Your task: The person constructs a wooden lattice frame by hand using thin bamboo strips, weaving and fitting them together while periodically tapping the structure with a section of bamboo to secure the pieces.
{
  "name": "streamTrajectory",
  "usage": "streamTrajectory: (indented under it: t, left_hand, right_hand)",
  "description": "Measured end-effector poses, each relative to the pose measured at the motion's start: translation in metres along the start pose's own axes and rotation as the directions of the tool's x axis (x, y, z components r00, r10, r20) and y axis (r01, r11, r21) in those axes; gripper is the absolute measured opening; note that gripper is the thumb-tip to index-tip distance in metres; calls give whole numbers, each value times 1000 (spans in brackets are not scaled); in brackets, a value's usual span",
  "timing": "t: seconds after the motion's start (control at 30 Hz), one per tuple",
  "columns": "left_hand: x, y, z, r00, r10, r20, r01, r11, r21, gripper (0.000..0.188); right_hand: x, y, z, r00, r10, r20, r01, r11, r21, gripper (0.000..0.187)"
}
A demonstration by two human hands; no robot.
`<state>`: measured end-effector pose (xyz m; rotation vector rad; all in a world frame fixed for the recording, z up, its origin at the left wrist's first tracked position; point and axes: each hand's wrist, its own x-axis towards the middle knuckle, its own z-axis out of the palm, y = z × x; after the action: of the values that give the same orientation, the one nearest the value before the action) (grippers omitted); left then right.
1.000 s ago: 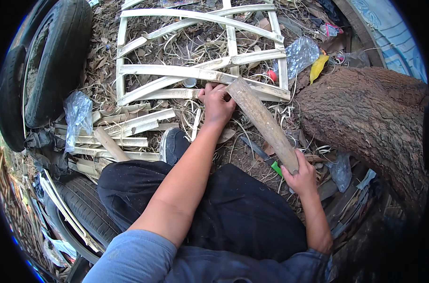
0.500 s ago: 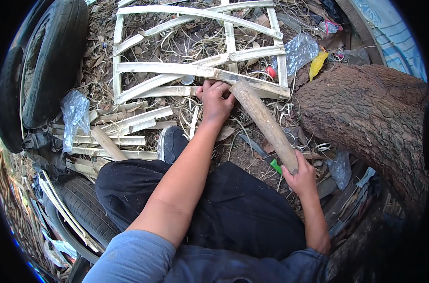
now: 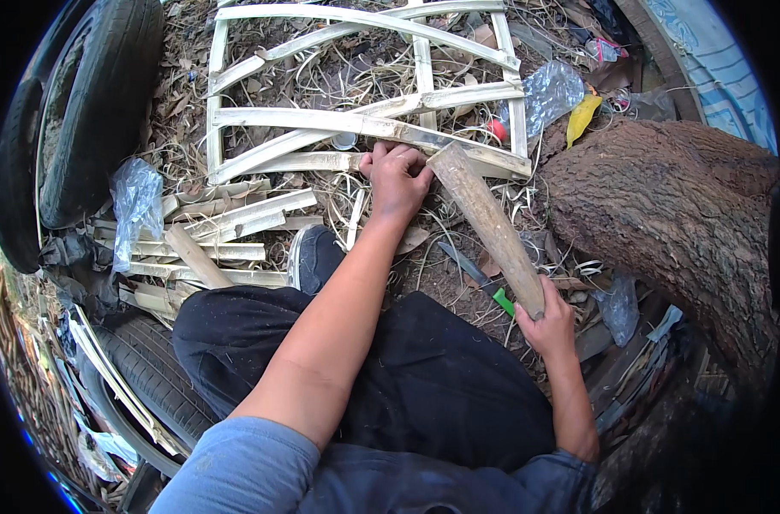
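I make out one lattice (image 3: 278,119) of pale split strips above the littered ground, with two bare hands on its near side. The left hand (image 3: 397,180) is at its near edge, fingers curled by the lowest strip; I cannot tell whether they pinch anything. The right hand (image 3: 548,324), farther from the lattice, is wrapped around one wooden stick (image 3: 488,224), whose other end overlaps the lattice's near edge (whether they touch, I cannot tell). One green-handled knife (image 3: 482,282) lies nearside of it; two upright tyres (image 3: 107,111) stand left, one tree trunk (image 3: 655,197) right.
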<state>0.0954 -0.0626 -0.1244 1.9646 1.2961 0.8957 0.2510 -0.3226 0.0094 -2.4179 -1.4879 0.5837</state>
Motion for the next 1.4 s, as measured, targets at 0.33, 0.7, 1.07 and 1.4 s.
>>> streamTrajectory:
  t: [0.33,0.7,1.07,1.4]
  left_hand:
    - [1,3,-4,998,-43,40,43,999,-8,10]
    - [0,2,-1,1000,-28,-9,27,997,-76,9]
    - [0,3,0,999,-9,-42,8,999,-42,11]
    - [0,1,-2,1000,-4,-3,4,1000,-19,11]
  right_hand:
    - [-1,2,0,998,-24,-52,23,1000,-6,58]
    - [-5,2,0,998,6,64,-3,999,-37,61]
    - [1,-8,-3,998,29,48,-29,1000,11,61]
    - [2,-13,-6,1000,3,24,-3,1000,27,58]
